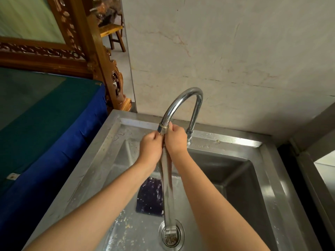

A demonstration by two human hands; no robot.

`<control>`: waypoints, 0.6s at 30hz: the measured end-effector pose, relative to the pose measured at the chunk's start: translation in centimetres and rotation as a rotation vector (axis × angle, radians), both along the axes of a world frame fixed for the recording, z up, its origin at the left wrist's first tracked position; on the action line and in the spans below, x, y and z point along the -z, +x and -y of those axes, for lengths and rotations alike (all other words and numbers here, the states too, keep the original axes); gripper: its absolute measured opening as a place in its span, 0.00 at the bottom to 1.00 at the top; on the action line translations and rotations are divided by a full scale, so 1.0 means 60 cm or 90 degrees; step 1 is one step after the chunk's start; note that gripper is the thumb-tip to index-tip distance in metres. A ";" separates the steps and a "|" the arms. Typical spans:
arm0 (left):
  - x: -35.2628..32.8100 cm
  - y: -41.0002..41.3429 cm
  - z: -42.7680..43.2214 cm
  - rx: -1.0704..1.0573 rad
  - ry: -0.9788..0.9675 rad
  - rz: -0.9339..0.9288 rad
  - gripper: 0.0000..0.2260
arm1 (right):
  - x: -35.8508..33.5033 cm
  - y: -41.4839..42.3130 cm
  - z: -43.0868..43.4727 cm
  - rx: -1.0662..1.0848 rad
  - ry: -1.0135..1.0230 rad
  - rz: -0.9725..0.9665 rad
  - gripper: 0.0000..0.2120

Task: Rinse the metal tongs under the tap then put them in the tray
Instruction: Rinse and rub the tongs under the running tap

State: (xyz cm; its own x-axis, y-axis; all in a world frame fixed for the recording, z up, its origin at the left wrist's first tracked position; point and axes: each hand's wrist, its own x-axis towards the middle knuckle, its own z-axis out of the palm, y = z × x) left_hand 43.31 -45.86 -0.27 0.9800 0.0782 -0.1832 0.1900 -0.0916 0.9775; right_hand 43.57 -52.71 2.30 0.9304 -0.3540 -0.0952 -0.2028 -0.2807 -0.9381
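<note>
The metal tongs (167, 189) hang upright under the spout of the curved chrome tap (183, 98), over the steel sink (235, 178). Their lower end reaches down toward the round drain (171, 240). My left hand (151, 148) and my right hand (175, 140) are both closed around the tongs' top end, right at the spout's mouth. The fingers hide the top of the tongs. I cannot tell whether water is running. No tray is in view.
A dark purple scrubbing pad (150, 196) lies on the sink floor left of the tongs. A blue and green covered surface (45, 124) stands left of the sink, with carved wooden furniture (81, 42) behind it. A marble wall (235, 51) backs the tap.
</note>
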 end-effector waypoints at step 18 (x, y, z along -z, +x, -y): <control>-0.007 0.028 -0.026 -0.053 -0.041 -0.011 0.22 | 0.036 -0.064 -0.030 -0.064 -0.189 0.043 0.15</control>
